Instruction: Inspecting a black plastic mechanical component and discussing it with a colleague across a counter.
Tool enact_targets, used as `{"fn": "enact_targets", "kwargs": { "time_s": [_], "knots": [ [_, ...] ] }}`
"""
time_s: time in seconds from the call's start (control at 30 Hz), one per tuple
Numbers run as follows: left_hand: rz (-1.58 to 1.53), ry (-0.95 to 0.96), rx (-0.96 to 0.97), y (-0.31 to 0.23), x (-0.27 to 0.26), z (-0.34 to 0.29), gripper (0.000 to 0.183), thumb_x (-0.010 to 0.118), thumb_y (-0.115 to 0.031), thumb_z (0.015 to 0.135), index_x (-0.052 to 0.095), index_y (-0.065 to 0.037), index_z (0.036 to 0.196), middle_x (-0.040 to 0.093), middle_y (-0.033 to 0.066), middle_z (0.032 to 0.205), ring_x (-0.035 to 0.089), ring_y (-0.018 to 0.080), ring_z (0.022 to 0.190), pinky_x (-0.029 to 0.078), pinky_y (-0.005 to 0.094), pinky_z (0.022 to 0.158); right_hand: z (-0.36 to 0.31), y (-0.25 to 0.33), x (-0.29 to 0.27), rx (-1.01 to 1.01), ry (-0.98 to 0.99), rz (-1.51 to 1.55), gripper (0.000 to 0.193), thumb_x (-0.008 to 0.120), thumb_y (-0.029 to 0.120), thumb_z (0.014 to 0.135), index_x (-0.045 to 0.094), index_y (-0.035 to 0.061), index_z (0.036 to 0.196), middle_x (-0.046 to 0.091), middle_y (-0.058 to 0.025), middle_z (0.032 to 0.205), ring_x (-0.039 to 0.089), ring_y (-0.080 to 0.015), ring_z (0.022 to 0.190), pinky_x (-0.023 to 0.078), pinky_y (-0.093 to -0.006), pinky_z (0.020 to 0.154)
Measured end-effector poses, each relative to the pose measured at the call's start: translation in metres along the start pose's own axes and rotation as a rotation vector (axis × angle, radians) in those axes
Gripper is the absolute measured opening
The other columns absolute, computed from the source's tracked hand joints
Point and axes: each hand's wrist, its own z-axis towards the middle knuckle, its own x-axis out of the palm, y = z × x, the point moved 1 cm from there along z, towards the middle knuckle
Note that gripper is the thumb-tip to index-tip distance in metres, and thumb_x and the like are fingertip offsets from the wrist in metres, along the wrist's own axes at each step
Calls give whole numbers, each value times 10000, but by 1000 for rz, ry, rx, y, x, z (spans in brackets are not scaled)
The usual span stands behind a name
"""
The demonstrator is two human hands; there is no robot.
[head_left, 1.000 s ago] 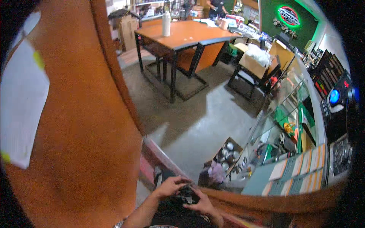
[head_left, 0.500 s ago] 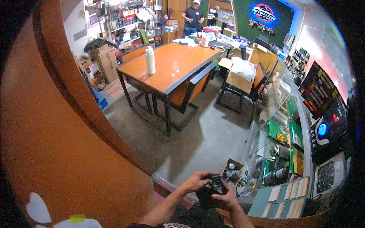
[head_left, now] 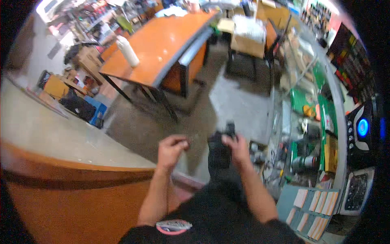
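My right hand (head_left: 237, 148) is closed on a dark, boxy black object (head_left: 219, 152), its thumb along the top edge. A small black part sticks up from it. Blur and the dark shirt behind it hide what kind of thing it is. Apart from it, to the left, my left hand (head_left: 172, 150) is raised with its fingers curled in a pinch. Whatever is between those fingertips, if anything, is too small and blurred to name.
An orange-topped table (head_left: 162, 44) carries a white bottle (head_left: 128, 51). A cardboard box (head_left: 248, 44) with clear plastic sits on a chair. To the right runs a glass display case (head_left: 280, 134); a teal card holder (head_left: 310, 211) lies near me. A counter (head_left: 77, 142) is at left.
My left hand has come away from the black object and moved left. My right hand still grips it. The whole view has tilted downward and blurred.
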Motion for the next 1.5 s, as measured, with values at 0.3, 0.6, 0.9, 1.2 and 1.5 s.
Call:
{"fn": "enact_targets", "kwargs": {
  "time_s": [0.3, 0.6, 0.9, 1.2, 1.5],
  "knots": [
    [182, -99, 136, -165, 139, 259, 186, 781, 0, 955, 796, 26, 1138, 804, 35, 1038, 712, 102, 946, 566, 266, 863, 264, 168, 12, 107, 181, 140, 549, 915, 123, 875, 649, -74, 1313, 780, -128, 1153, 745, -186, 1007, 602, -335, 906],
    [632, -83, 532, -252, 194, 433, 131, 765, -28, 886, 780, -9, 1015, 763, 167, 1010, 720, 361, 994, 570, 438, 897, 391, 292, 4, 90, 169, -103, 720, 969, 183, 807, 572, -108, 1333, 760, -200, 1201, 759, -246, 1051, 617, -375, 917],
    [649, -98, 435, -246, 205, 618, 152, 783, -160, 919, 785, -39, 1011, 772, 175, 1000, 732, 380, 976, 584, 456, 876, 565, 332, 12, -105, 39, -463, 815, 1015, 331, 727, 603, -42, 1322, 763, -181, 1193, 732, -284, 1109, 572, -417, 1008],
    [558, -21, 256, -275, 212, 827, 317, 737, -336, 991, 762, -21, 1011, 760, 239, 917, 748, 431, 900, 571, 520, 801, 728, 454, 53, -226, -48, -762, 921, 964, 270, 709, 568, -55, 1475, 763, -240, 1252, 752, -359, 1174, 575, -436, 1029],
    [165, -88, -90, -282, 251, 1000, 362, 727, -301, 1019, 760, 39, 897, 685, 101, 720, 633, 198, 656, 504, 409, 630, 917, 524, 48, -296, 174, -788, 1050, 981, 268, 682, 507, -43, 1567, 757, -266, 1267, 764, -358, 1158, 594, -412, 997]
  ]
}}
